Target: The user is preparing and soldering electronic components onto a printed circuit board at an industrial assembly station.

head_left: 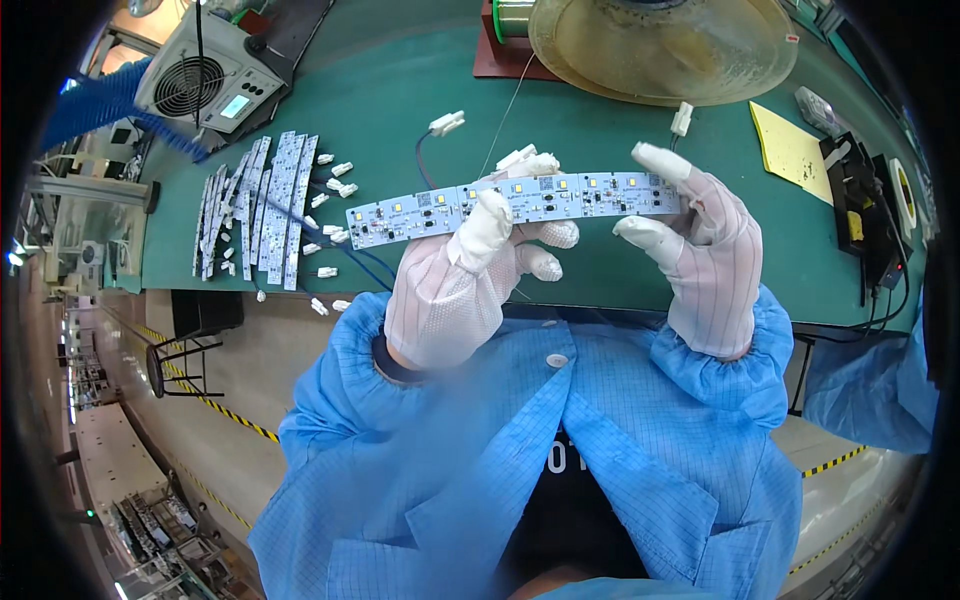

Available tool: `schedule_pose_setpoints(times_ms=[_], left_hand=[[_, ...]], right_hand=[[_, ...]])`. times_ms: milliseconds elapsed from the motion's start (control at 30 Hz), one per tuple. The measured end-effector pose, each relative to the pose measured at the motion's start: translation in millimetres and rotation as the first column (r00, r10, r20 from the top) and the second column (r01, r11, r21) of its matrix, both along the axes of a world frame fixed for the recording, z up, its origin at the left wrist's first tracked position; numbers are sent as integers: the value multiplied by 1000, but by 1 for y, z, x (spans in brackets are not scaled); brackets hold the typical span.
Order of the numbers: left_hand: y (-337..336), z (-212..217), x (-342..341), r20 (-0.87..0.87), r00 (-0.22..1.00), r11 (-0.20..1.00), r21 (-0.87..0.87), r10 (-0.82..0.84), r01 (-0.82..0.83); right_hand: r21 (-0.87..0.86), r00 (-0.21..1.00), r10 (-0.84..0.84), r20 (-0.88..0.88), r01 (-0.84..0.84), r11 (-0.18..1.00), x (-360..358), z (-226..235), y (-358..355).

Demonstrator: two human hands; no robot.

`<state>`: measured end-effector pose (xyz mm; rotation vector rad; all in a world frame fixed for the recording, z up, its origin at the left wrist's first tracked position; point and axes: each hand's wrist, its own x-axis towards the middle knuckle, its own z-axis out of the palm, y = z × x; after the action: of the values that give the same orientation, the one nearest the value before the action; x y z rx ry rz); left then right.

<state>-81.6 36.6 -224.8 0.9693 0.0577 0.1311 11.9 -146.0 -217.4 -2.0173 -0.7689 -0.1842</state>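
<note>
A long white LED circuit board strip [520, 203] is raised over the green bench, tilted slightly up toward the right. My left hand [455, 270], in a striped white glove, grips it near its middle, with the thumb on the component side and fingers behind. Around the strip's right end is my right hand [715, 245], also gloved. Its thumb and forefinger are spread, one below and one above the strip; whether the palm touches the end cannot be told. White connectors on wires stand beyond the strip, one connector [447, 123] behind its left half and another connector [682, 119] near my right fingertips.
Several similar LED strips [287, 205] lie at the left with white connectors. A grey fan-vented device [215, 80] stands behind them. A wire spool [512, 18] and a round translucent cover [660, 60] are at the back. Yellow paper [792, 150] and a black holder [855, 200] lie right.
</note>
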Motion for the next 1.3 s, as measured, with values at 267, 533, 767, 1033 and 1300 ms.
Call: schedule_pose_setpoints(times_ms=[267,533,767,1033,1300], left_hand=[[22,-6,12,223,955,832,553,-197,43],[28,-15,30,368,853,517,844,-370,-139],[37,-20,15,393,853,878,456,-344,144],[59,6,-28,44,980,835,517,194,-189],[63,-3,-31,380,877,729,504,295,-464]], right_hand=[[-16,988,128,84,-127,992,12,-2,-3],[-58,936,348,61,-345,937,6,4,-1],[20,933,219,287,-235,972,11,-4,-12],[-16,949,183,256,-185,983,16,-5,-17],[5,942,236,240,-244,970,19,-11,-10]])
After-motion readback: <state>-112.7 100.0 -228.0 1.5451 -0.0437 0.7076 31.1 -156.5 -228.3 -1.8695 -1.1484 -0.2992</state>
